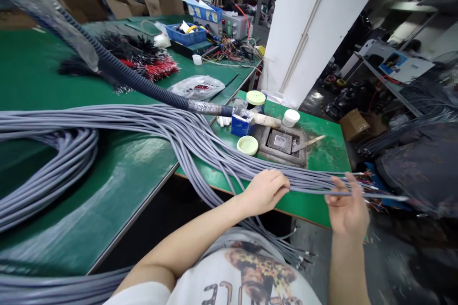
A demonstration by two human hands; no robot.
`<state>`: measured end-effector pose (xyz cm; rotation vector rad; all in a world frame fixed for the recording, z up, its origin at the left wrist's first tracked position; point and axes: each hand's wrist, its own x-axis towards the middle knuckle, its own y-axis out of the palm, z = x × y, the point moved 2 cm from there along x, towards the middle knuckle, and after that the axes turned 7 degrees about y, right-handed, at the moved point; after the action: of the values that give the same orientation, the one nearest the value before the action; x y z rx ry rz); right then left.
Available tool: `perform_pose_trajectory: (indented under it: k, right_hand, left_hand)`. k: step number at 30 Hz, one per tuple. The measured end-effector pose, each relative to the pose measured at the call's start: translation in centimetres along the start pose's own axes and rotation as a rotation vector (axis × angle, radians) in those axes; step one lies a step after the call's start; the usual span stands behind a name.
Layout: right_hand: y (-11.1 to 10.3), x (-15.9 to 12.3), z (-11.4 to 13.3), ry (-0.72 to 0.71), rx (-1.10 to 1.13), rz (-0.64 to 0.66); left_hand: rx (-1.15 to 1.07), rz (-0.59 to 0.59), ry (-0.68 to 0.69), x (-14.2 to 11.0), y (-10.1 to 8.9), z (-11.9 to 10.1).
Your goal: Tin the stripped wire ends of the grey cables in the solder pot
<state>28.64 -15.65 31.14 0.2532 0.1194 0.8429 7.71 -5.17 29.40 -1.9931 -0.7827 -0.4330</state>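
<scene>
Well, the left hand (265,193) is curled shut around a big bunch of gray cables (186,138). The right hand (347,205) pinches the same bunch near its ends, and its fingers (338,182) are spread a bit. The cables lie across a green workbench (107,190) and stick out past the right hand, with pale tips. The white shirt (229,281) has big dark letters, but they are too bent to read.
</scene>
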Motion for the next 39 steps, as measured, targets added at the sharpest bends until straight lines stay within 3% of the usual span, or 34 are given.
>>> perform_pose_trajectory:
  k: [2, 4, 6, 8, 11, 15, 19, 23, 28, 32, 36, 39]
  right_hand:
    - [0.0, -0.1, 2.1, -0.228, -0.046, -0.118]
    - [0.7, -1.1, 3.0, -0.332, -0.213, -0.112]
    - [1.8, -2.4, 2.5, -0.238, -0.493, 0.054]
    - [3.0, -3.8, 1.0, -0.074, -0.771, 0.318]
    - [4.3, -5.5, -1.3, 0.03, -0.979, 0.648]
    - [5.1, -6.2, -2.5, 0.046, -1.014, 0.777]
    - [5.6, -5.9, -2.3, 0.042, -0.954, 0.803]
    - [6.1, -5.5, -2.5, -0.005, -0.883, 0.683]
    - [6.6, -5.4, -3.2, -0.056, -0.895, 0.609]
    - [6.7, -5.1, -3.3, -0.053, -0.89, 0.675]
    - [7.2, -4.9, -3.2, -0.032, -0.903, 0.751]
    - [7.4, -4.4, -3.0, -0.118, -0.952, 0.6]
  left_hand:
    - [-0.089, 0.028, -0.023, -1.3, 0.0, -0.4]
    - [-0.211, -0.02, -0.077, -2.1, 0.1, -0.6]
    - [-0.396, -0.126, -0.176, -2.2, -0.1, -0.5]
    - [-0.63, -0.244, -0.304, -1.8, -0.3, -0.2]
    - [-0.946, -0.38, -0.486, -1.0, -0.5, 0.4]
    - [-1.113, -0.482, -0.627, -0.9, -0.5, 1.0]
    - [-1.235, -0.442, -0.629, -1.2, 0.0, 0.8]
    - [-1.362, -0.374, -0.612, -1.5, 0.6, 0.5]
    - [-1.355, -0.442, -0.655, -2.3, 0.6, 1.3]
    - [-1.344, -0.525, -0.679, -2.9, 0.0, 2.3]
    - [-1.282, -0.463, -0.655, -2.4, -0.1, 2.1]
    - [-1.265, -0.428, -0.641, -1.2, 0.1, 1.1]
